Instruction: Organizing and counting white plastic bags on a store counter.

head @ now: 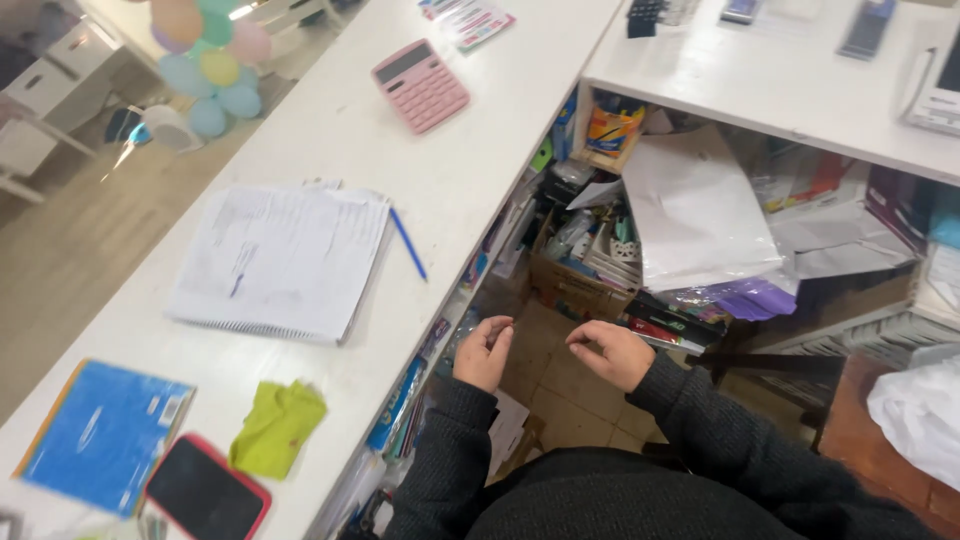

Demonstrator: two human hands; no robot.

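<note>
both hands hang in front of the body over the tiled floor [560, 385], just off the inner edge of the white bench [470, 150]. the left hand [484, 352] is nearest that edge, its fingers [497, 330] curled loosely inward, holding nothing that can be made out. the right hand [612, 352] sits near it, farther from the bench, fingers [585, 335] bent and drawn together, thumb tucked under — whether something tiny is pinched there cannot be told. the two hands are close but apart.

on the bench, beside the left hand, lies a spiral-bound stack of printed paper [280, 260] with a blue pen [408, 243] just beside it, toward the inner edge. farther up the bench sits a pink calculator [420, 85]. at the near end of the bench lie a crumpled green cloth [277, 427], a phone in a red case [205, 492] and a blue notebook [105, 435]. under the bench, shelves [470, 280] are crammed with stationery — past them a cardboard box [570, 285] stands on the floor.
</note>
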